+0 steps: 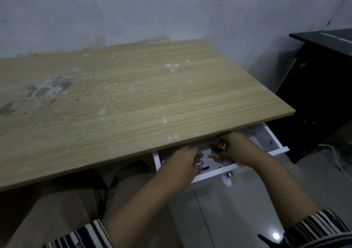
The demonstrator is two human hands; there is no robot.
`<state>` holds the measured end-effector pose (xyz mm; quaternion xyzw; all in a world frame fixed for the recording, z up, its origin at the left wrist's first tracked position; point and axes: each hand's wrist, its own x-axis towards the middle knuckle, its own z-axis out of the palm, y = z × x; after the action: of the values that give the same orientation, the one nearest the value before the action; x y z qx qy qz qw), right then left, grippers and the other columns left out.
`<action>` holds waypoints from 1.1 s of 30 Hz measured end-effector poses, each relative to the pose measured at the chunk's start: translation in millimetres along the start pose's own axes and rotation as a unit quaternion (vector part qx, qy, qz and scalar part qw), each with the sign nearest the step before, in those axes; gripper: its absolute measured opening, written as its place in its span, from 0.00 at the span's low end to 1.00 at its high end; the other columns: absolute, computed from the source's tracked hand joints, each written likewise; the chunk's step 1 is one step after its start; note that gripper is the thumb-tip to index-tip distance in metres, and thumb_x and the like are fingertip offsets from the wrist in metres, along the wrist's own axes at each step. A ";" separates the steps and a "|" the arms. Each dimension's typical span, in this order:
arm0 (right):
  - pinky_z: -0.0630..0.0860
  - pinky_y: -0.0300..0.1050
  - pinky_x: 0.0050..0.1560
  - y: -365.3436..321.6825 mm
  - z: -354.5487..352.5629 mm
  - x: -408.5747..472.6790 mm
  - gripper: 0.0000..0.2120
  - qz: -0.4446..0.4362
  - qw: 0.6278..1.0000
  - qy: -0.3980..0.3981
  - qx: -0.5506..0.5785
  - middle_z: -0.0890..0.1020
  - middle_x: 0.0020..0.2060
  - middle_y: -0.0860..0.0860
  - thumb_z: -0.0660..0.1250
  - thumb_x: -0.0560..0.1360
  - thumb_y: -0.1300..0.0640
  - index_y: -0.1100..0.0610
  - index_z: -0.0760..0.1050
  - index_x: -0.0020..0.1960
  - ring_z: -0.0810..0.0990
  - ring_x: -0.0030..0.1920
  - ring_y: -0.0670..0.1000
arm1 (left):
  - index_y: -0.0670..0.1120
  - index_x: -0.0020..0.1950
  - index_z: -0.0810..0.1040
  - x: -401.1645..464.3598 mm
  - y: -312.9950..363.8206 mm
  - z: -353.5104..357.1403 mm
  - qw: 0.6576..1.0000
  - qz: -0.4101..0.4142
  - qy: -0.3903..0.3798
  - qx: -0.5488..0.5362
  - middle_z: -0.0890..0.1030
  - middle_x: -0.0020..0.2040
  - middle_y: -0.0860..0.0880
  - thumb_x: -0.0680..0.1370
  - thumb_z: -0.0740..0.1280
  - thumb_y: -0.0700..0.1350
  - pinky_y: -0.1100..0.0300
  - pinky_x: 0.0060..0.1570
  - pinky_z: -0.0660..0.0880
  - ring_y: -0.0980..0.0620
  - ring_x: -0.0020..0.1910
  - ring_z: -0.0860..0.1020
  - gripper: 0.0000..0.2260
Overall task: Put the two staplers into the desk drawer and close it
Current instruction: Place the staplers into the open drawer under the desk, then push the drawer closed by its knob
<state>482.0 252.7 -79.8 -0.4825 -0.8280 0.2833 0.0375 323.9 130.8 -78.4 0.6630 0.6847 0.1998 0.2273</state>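
A white drawer (274, 142) stands pulled out under the right end of the wooden desk (123, 99). Both of my hands are inside it. My left hand (182, 162) holds a small metal stapler (198, 163) low in the drawer's left part. My right hand (238, 146) grips a dark stapler with red-orange parts (219, 145) just under the desk edge. My fingers hide most of each stapler.
Small blue and orange items (206, 167) lie on the drawer floor. A metal knob (229, 175) sticks out of the drawer front. A black cabinet (320, 95) stands to the right, with a white cable (337, 156) on the tiled floor. My knees are under the desk.
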 end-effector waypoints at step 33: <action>0.71 0.43 0.50 -24.1 107.5 -88.1 0.18 0.237 0.778 0.329 0.479 0.76 0.52 0.53 0.64 0.77 0.61 0.58 0.67 0.65 0.76 0.52 0.52 | 0.45 0.55 0.78 -15.1 -33.3 -60.6 0.973 0.087 0.177 0.121 0.78 0.54 0.43 0.77 0.61 0.40 0.60 0.53 0.63 0.46 0.56 0.72 0.10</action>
<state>474.0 124.9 -138.9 -0.6471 -0.3820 0.4675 0.4656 262.1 116.0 -47.4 0.6963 0.6732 0.2489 0.0024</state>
